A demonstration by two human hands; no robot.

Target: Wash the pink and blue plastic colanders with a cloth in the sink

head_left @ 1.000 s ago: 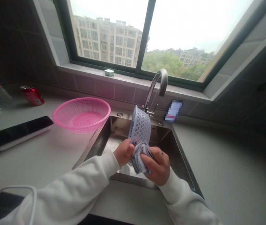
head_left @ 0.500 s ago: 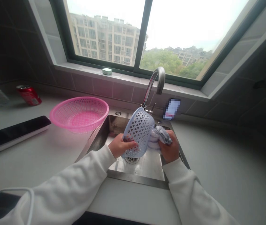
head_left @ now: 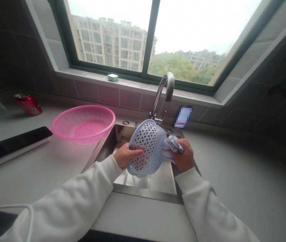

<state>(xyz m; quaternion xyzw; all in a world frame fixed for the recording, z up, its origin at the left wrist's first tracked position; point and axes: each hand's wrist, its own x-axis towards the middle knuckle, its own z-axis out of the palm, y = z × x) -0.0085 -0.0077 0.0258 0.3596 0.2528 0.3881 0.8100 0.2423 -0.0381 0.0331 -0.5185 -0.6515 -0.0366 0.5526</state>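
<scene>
A light blue basket (head_left: pixel 149 137) with small cut-out holes is tilted on its side above the steel sink (head_left: pixel 148 193). My left hand (head_left: pixel 125 155) grips its rim, the thumb on the outer wall and the fingers partly visible through the holes. In my right hand (head_left: pixel 184 156) is a bunched grey-and-white cloth (head_left: pixel 172 145), pressed against the basket's bottom. Part of the drain lies hidden behind the basket.
A curved faucet (head_left: pixel 161 92) rises behind the sink. Left of it stand a pink basket (head_left: pixel 82 134), a black-topped long case (head_left: pixel 17 145) and a red can (head_left: pixel 28 105). A phone (head_left: pixel 183 116) leans at the back right. A pale green block (head_left: pixel 112 78) sits on the sill.
The basket has come slightly lower and turned, showing more of its bottom. My right hand and the cloth have shifted slightly against it. The whole view has moved a little.
</scene>
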